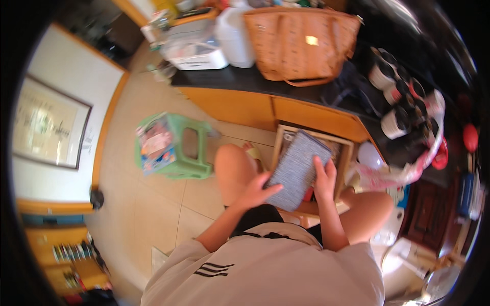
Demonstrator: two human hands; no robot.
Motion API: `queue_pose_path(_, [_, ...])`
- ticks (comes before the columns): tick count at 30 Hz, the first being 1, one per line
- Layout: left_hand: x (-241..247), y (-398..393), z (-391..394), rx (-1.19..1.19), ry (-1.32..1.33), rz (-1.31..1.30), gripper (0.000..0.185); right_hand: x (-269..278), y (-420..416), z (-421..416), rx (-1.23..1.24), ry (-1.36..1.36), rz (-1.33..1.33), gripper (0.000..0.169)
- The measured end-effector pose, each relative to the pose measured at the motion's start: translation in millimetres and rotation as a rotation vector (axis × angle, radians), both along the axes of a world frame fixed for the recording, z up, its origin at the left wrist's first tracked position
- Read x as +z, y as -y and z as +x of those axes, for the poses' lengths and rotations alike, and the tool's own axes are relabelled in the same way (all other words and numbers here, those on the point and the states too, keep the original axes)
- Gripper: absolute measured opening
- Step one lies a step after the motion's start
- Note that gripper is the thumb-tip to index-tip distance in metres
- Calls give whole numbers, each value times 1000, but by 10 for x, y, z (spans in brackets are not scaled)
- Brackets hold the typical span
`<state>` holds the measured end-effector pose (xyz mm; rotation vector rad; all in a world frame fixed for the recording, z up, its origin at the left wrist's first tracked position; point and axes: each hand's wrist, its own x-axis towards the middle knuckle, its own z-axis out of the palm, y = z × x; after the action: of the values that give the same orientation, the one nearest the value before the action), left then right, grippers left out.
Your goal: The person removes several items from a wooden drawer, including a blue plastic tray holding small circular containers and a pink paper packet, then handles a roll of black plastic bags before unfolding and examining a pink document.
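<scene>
A flat rectangular case or box with a mottled grey fabric-like surface point(296, 172) is held over my lap, tilted to the right at its top. My left hand point(262, 191) grips its lower left edge, thumb on the upper face. On its right edge lies my right hand point(324, 174), thumb and fingers against the side. Beneath it is a wooden drawer or open wooden box point(346, 164) between my knees, partly covered by the grey case; small items inside, one of them red, are too blurred to name.
A green plastic stool point(187, 168) bearing printed packages stands to the left. Ahead, a black countertop point(237, 82) over wooden cabinets carries a brown handbag point(298, 46), a white plastic jug point(237, 42) and several jars. A pink-and-white plastic bag point(409, 172) hangs at the right.
</scene>
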<state>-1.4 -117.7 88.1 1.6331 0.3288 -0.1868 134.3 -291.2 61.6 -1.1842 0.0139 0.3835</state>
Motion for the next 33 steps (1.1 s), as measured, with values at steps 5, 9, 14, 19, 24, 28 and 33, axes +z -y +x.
queue_pose_path(5, [156, -449, -352, 532, 204, 198, 39, -131, 55, -207, 105, -199, -10, 37])
queue_pose_path(9, [794, -1555, -788, 1077, 384, 315, 42, -416, 297, -253, 229, -177, -67, 35])
queue_pose_path(14, [761, -2994, -1385, 1291, 323, 653, 46, -379, 385, -296, 266, -175, -99, 28])
queue_pose_path(19, [60, -3980, -1932, 1247, -173, 1062, 57, -351, 368, -320, 330, -118, -87, 27])
queue_pose_path(24, [-32, -3917, -1823, 1208, -333, 1146, 57, -324, 512, -287, 288, -74, -129, 26])
queue_pose_path(28, [27, -3929, -1931, 1184, -361, 1204, 53, -433, 548, -284, 291, -48, -164, 25])
queue_pose_path(33, [199, -3672, -1787, 1188, -405, 1418, 52, -512, 533, -287, 292, -63, -161, 25])
